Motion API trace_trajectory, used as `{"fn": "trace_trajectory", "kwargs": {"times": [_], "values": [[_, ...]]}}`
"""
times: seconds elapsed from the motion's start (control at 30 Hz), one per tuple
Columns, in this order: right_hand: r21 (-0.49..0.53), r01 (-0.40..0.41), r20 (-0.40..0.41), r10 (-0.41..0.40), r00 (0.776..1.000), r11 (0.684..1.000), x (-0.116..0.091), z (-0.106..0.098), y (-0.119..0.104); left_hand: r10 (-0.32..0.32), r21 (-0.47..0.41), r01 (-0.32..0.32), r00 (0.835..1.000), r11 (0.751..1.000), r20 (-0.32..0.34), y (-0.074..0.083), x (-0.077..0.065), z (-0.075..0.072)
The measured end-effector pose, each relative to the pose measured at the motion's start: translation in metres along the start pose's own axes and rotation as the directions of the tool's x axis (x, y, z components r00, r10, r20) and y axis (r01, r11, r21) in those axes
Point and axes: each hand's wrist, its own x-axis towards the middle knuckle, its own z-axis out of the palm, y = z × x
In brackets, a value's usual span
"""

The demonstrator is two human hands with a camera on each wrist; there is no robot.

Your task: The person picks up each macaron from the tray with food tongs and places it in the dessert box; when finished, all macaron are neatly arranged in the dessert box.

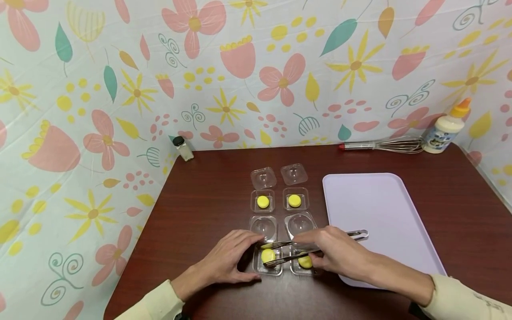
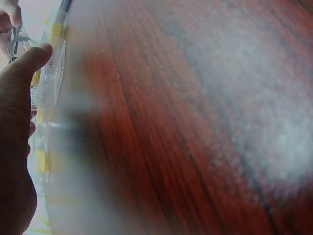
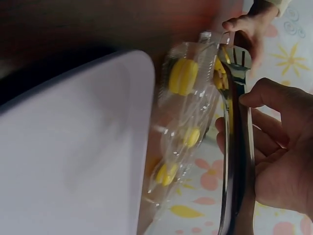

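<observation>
My right hand holds metal tongs, their tines on either side of a yellow macaron. That macaron sits in the front left clear plastic box. My left hand grips this box at its left, thumb at the near edge and fingers at the far edge; in the left wrist view the thumb lies against the plastic. Beside it, the front right box holds another yellow macaron, partly hidden by the right hand. In the right wrist view the tongs lie between thumb and fingers.
Two more open boxes behind hold a yellow macaron and another macaron, lids folded back. A pale lilac tray lies at right. At the back stand a whisk, a white bottle and a small black-capped jar.
</observation>
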Motion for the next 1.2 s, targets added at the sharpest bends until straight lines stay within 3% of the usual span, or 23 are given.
{"fn": "trace_trajectory", "kwargs": {"times": [0.23,0.53,0.77,1.03,1.2], "values": [[-0.023,-0.054,0.057,0.056,0.997,0.998,0.007,-0.003,-0.013,0.002,-0.004,-0.002,1.0,1.0,-0.002,0.0,0.001,0.0],[-0.115,-0.041,0.046,0.047,0.998,0.992,0.01,0.001,-0.019,0.005,-0.001,-0.005,1.0,1.0,-0.003,0.0,0.002,0.0],[-0.088,-0.048,0.036,0.051,0.998,0.995,0.008,-0.005,-0.021,0.012,-0.003,-0.012,1.0,1.0,-0.011,0.0,0.001,0.0],[-0.115,-0.05,-0.039,0.046,0.998,0.992,-0.001,-0.023,-0.017,0.018,-0.003,-0.018,1.0,1.0,-0.018,0.0,0.0,0.001],[-0.163,-0.055,-0.142,0.032,0.989,0.985,-0.013,-0.038,-0.011,0.028,0.003,-0.028,0.999,1.0,-0.028,0.0,0.001,0.001]]}}
